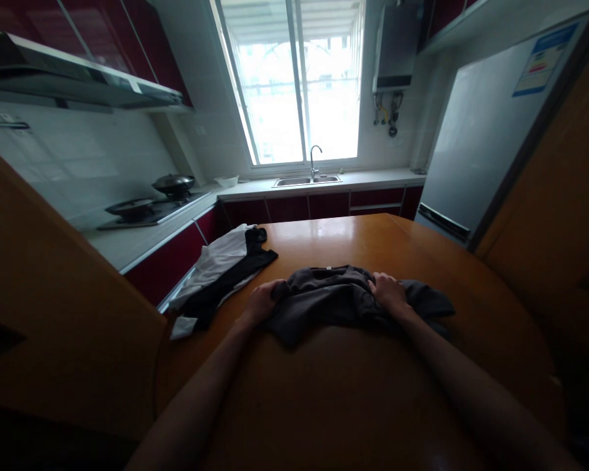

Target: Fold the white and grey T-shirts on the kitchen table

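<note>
A dark grey shirt [324, 297] lies bunched and creased across the wooden table [334, 392], with its collar and a small white label at the far side. My left hand [264, 301] is closed on the shirt's left part, the cloth gathered at the fingertips. On the right part, my right hand [389, 292] grips the fabric from above, fingers curled into it. One sleeve spreads out past my right wrist. Left of my left hand lies a black and white garment [226, 268], loosely laid at the table's left edge.
Behind the table runs a white counter with a sink [294, 182] and faucet [314, 160] under a window. At left, two pans [174, 184] sit on the stove. A fridge [495, 131] stands at right; a wooden panel [44, 301] rises close at left.
</note>
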The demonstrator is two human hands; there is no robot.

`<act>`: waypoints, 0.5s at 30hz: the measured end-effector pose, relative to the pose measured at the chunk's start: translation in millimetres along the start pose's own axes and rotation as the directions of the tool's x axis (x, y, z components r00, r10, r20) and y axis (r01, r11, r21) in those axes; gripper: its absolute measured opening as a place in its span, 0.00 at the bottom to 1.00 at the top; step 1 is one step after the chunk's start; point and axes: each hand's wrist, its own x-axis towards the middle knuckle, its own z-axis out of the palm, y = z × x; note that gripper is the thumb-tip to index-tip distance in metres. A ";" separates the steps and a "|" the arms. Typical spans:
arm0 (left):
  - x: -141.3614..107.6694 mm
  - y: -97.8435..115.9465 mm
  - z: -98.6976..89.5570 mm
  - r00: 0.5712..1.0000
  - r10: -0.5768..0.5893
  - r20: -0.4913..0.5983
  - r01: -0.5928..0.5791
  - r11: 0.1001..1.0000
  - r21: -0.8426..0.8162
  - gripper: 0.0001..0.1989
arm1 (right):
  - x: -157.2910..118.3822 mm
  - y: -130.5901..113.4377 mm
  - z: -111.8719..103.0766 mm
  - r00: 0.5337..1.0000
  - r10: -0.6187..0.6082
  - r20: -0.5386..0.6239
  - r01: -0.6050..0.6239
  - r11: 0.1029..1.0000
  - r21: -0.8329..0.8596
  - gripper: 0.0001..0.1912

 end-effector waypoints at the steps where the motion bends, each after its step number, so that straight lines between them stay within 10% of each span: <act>1: 0.2 -0.8 0.2 1.000 0.003 0.003 -0.003 1.000 -0.005 0.18 | 0.3 0.4 0.3 1.000 0.001 0.000 -0.001 1.000 -0.001 0.16; 15: 2.9 -4.0 0.8 1.000 -0.005 0.012 0.005 1.000 -0.031 0.14 | 2.0 2.0 2.6 1.000 -0.010 -0.023 0.010 1.000 0.014 0.16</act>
